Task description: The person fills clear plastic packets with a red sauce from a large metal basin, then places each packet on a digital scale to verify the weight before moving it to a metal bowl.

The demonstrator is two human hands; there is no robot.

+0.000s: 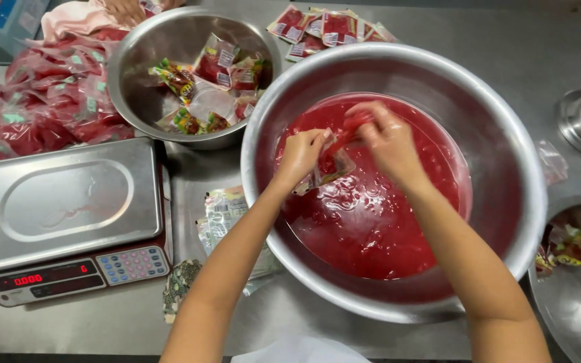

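Two bare hands meet over a large steel bowl (506, 134) of glossy red sauce (371, 228) in the one head view I am watching, seen from above. Between them is a small clear sachet (334, 165), smeared red, held just above the sauce near the middle of the bowl. My left hand (300, 154) pinches the sachet's lower edge, fingers curled down, forearm rising from the bottom of the frame. My right hand (388, 138) grips the sachet's top corner, where a red strand shows, fingers bent and wet with sauce; its forearm crosses the bowl's near rim. Both hands are close together, each clamped on the sachet. I count three steel bowls: the big one, a smaller bowl (136, 74) behind it to the left holding several emptied wrappers, and part of a third (573, 302) at the right edge. One digital scale (68, 215) sits at left on the steel table (519, 47). Filled red packets (48, 101) are heaped at far left, too many to count, and more packets (324, 27) lie at the top.
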